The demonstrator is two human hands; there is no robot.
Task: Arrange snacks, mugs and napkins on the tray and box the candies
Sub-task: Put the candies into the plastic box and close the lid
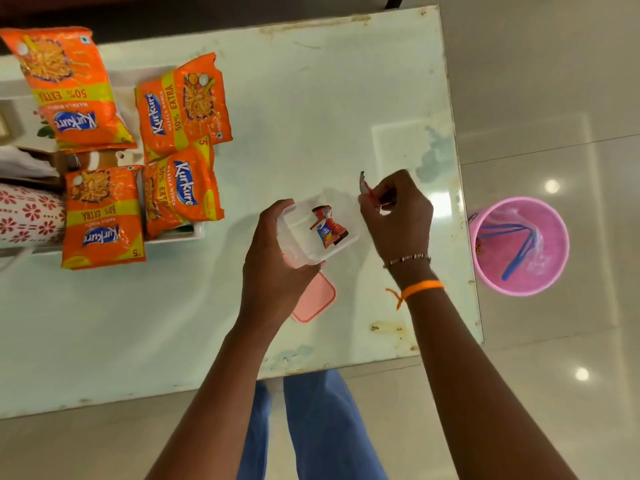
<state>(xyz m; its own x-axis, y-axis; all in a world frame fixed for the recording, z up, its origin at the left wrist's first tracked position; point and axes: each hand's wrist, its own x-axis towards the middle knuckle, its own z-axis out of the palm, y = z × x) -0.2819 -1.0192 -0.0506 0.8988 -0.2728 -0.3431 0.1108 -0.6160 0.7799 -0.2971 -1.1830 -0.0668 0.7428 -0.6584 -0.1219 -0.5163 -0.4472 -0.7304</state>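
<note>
So the desk (311, 98) was glossy pale glass on shiny floor tiles, snack packets (183, 105) piled on the tray (173, 237) off left. My left hand (273, 258) gripped the clear box (301, 233), tilted, candies (327, 226) inside. My right hand (394, 209) pinched another candy (367, 188) beside the rim. Figured the tilt could spill them onto that slick top.

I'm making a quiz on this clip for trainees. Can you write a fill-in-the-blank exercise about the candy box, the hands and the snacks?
1. The left hand holds the clear box by its ____ side.
2. The pink lid lies on the ____.
3. The right hand pinches a ____.
4. ____ orange snack packets lie on the white tray.

Missing words: left; table; candy; Four
</note>
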